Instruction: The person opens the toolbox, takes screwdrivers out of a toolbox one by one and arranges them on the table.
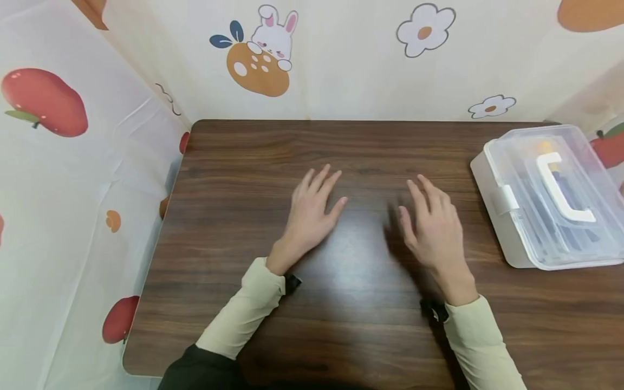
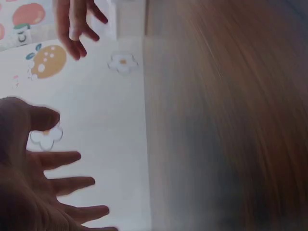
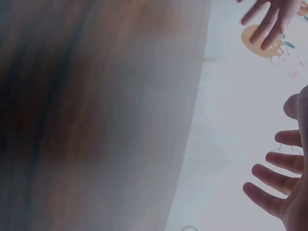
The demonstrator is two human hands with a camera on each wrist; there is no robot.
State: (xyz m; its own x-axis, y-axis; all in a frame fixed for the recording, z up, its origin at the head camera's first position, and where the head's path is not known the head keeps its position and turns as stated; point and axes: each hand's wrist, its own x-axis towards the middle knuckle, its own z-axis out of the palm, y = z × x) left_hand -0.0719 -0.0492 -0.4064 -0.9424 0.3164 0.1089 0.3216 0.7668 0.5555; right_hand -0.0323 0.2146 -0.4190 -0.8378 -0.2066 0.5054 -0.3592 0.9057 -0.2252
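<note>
Two hands hover palm-down over mid-table, fingers spread, grasping nothing: left hand [image 1: 312, 208], right hand [image 1: 434, 227]. Nearest item is the clear lidded storage box [image 1: 551, 197], well right of the right hand, at the table [image 1: 244, 162] edge. Bare wood lies between and around both hands.

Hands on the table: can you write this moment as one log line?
left hand: open, holds nothing | right hand: open, holds nothing | plastic box: lid shut, right of hands
</note>
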